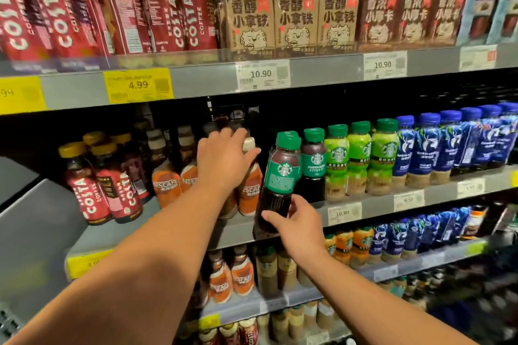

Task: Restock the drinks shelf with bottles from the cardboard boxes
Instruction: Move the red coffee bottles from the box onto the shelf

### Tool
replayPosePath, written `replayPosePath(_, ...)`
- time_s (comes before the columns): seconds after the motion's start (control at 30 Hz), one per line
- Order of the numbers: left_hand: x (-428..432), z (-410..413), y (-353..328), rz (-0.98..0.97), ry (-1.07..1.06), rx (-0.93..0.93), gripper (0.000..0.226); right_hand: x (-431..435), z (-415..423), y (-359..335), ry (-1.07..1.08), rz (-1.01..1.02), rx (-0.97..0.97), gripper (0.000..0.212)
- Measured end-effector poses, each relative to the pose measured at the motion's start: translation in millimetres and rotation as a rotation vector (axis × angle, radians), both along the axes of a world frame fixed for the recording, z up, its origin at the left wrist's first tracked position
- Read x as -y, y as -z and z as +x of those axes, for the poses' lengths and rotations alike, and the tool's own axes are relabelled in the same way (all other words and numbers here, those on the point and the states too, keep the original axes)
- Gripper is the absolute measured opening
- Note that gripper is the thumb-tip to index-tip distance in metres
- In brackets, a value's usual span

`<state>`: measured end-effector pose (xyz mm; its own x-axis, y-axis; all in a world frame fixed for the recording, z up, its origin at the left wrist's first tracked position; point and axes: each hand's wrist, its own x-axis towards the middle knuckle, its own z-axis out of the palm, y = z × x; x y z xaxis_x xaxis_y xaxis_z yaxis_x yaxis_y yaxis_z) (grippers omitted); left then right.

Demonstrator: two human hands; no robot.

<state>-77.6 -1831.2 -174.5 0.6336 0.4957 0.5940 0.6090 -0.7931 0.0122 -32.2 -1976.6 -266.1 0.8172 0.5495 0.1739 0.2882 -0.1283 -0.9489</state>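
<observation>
My right hand (297,221) grips the base of a dark coffee bottle (279,179) with a green cap and green label, tilted at the front edge of the middle shelf (372,205). My left hand (224,158) lies over the top of an orange-labelled Nescafe bottle (250,190) with a cream cap, standing beside it on the same shelf. Fingers curl around that bottle's neck. More green-capped bottles (314,162) stand just right of the held one. No cardboard box is in view.
Red Costa bottles (98,190) stand at the left of the middle shelf, light green (361,156) and blue bottles (437,145) to the right. The upper shelf holds big Costa bottles (157,5) and brown drink cartons (294,19). Lower shelves carry more bottles.
</observation>
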Motion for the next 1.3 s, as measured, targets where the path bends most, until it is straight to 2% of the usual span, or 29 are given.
replayPosePath(0.07,-6,5,6,0.005,-0.019,-0.060,0.055,-2,0,1,0.021,-0.010,0.014,0.026)
replayPosePath(0.3,-18,10,9,0.053,0.018,-0.082,0.061,-5,-2,9,0.092,-0.039,0.019,0.029)
replayPosePath(0.5,-18,10,8,0.062,0.083,-0.072,0.040,-7,-6,7,0.127,-0.081,0.058,0.030)
replayPosePath(0.67,-25,0,5,0.089,0.090,-0.083,0.036,-18,-11,1,0.141,-0.114,0.100,0.061)
replayPosePath(0.83,-37,-14,4,0.104,0.095,-0.081,0.036,-30,-13,-3,0.122,-0.082,0.113,0.045)
replayPosePath(1.0,-47,-25,6,0.103,0.101,-0.058,0.037,-49,-17,-2,0.141,-0.105,0.154,0.051)
replayPosePath(1.1,-50,-28,6,0.097,0.099,-0.050,0.039,-57,-17,-2,0.192,-0.165,0.192,0.063)
replayPosePath(1.3,-47,-24,6,0.094,0.120,-0.059,0.039,-66,-15,-3,0.276,-0.202,0.183,0.058)
